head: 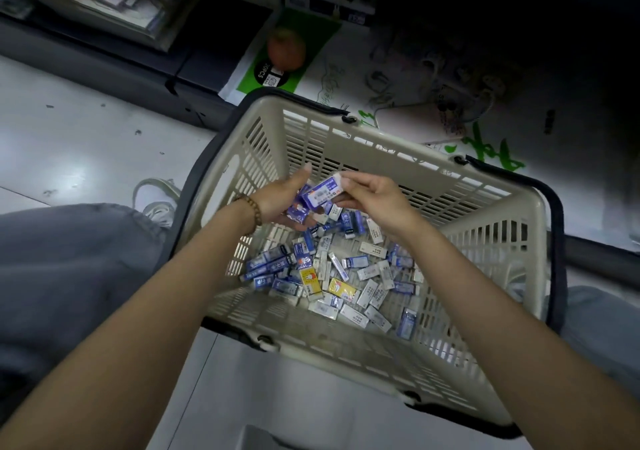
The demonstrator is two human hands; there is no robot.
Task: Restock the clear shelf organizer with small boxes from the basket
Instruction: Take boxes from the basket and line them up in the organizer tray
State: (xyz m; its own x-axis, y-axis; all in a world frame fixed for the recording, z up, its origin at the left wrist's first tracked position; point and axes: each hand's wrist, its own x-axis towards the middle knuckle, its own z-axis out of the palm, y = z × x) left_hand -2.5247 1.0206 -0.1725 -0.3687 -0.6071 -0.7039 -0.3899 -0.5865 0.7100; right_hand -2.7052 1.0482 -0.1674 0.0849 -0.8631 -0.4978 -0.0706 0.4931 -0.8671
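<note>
— Pale floor [86,144] below. What stands on it?
— Basket [398,138], beige with dark handles. Loose boxes [367,271] cover its bottom, mostly blue and white, two yellow.
— And the hands?
— Both are over the basket. Left hand [280,196], bracelet [254,212] at the wrist, cups a handful [298,212] of blue boxes in curled fingers. Right hand [377,200] pinches one box [323,191] by its end, just above the handful.
— Behind?
— Dark shelf base [138,79], blurred.
</note>
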